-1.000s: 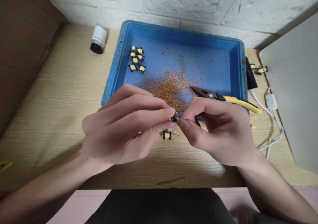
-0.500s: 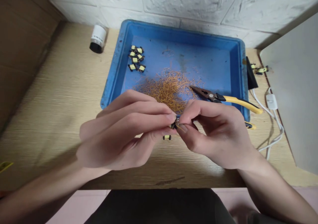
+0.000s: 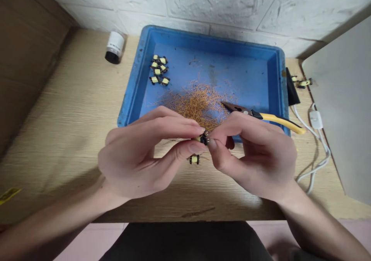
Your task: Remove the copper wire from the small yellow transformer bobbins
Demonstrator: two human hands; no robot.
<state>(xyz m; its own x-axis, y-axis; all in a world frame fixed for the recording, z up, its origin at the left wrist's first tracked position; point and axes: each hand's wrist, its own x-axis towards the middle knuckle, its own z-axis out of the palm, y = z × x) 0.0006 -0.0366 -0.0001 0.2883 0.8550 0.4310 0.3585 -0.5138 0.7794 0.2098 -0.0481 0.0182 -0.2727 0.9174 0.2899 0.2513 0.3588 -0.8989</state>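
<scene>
Between the thumb and fingers of my left hand [image 3: 150,153] is a small transformer [image 3: 204,138], with a black bobbin, yellow tape and metal pins facing right. My right hand [image 3: 252,153] is closed in a pinch at the pin end, by a thin wire lead that my fingertips mostly hide. Just below, another small transformer [image 3: 194,159] with wire leads lies on the table. Behind my hands, a pile of orange-brown wire clippings [image 3: 197,102] fills the front middle of the blue tray [image 3: 208,37].
Several yellow-taped transformers [image 3: 158,71] lie at the tray's left. Yellow-handled long-nose pliers [image 3: 266,117] rest across its right rim. A white jar with a black lid [image 3: 114,47] is at the back left. A white cable with an inline switch [image 3: 315,119] runs along the right, near more transformers [image 3: 303,83].
My left fingers have shifted their grip, so more of the transformer shows. The wire seen by my right thumb is now less visible. The pliers and tray stay in place.
</scene>
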